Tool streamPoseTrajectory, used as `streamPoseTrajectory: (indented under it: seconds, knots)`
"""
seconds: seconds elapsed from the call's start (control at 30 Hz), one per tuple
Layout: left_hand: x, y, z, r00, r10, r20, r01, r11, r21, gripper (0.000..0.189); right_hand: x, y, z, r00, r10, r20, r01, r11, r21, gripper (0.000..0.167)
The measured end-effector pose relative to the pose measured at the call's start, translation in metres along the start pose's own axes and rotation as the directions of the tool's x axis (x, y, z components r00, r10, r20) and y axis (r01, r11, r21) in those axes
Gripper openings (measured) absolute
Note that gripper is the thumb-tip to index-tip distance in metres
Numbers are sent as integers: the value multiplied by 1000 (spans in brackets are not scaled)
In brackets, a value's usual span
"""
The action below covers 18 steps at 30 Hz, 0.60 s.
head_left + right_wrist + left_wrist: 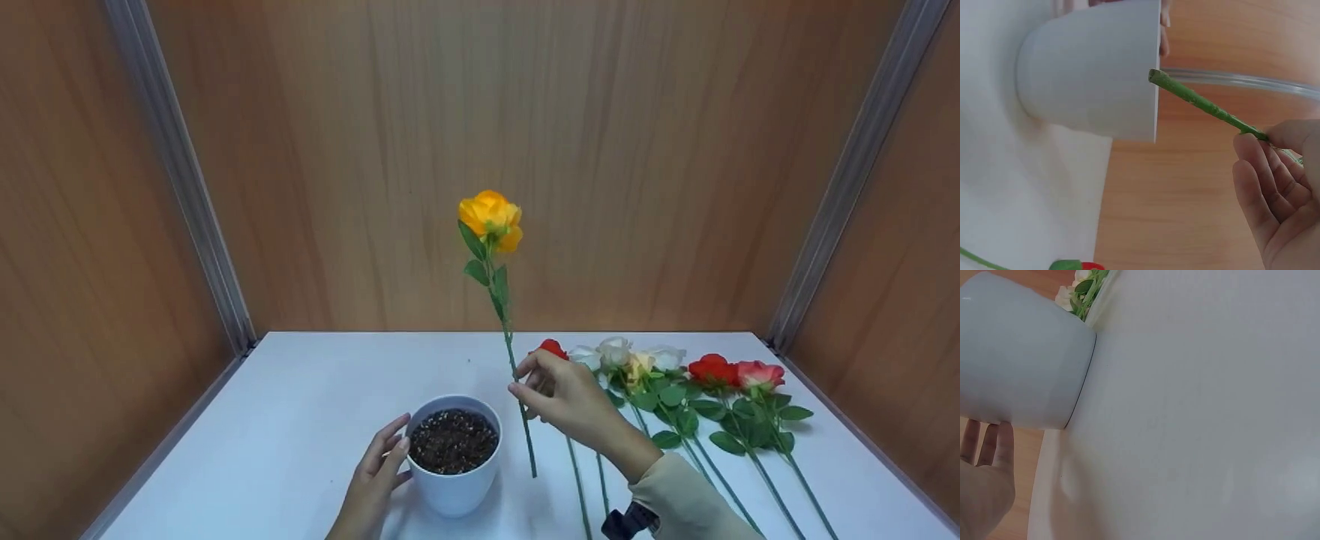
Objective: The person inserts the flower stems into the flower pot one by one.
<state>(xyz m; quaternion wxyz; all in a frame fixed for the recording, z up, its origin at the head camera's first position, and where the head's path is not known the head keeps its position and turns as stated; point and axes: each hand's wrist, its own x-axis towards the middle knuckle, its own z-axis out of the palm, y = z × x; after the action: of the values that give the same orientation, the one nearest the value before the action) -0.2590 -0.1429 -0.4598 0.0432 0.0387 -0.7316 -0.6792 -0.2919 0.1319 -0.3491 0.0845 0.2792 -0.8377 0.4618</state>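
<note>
My right hand (pixel 566 394) pinches the stem of a yellow rose (pixel 491 217) between thumb and fingers. The flower stands nearly upright, bloom at the top, its stem slanting down beside the pot. In the right wrist view the cut lower end of the stem (pixel 1202 102) points towards the pot rim. A white flowerpot (pixel 456 491) with dark soil (pixel 454 441) stands on the table. At its left side my left hand (pixel 375 476) rests its fingertips against the wall; the left wrist view shows those fingers (pixel 1004 447) fairly straight against the pot.
On the right of the white table (pixel 322 397) lie several loose flowers: a red rose (pixel 712 369), a pink rose (pixel 759 375), white roses (pixel 615 351) and a pale yellow one. Their green stems reach towards the front. Wood-grain panels (pixel 480 112) enclose the back and sides.
</note>
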Motion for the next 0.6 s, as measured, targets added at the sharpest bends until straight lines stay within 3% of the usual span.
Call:
streamPoseTrajectory:
  seconds: [0.3,0.6]
  knots:
    - [-3,-4,0,1000,24,-9,-24,1000,10,62,1,-7,16,987,-111,-117,122,988,90,17]
    - [0,-1,2,1000,22,12,-22,1000,5,61,11,-12,32,965,-199,-169,210,977,46,15]
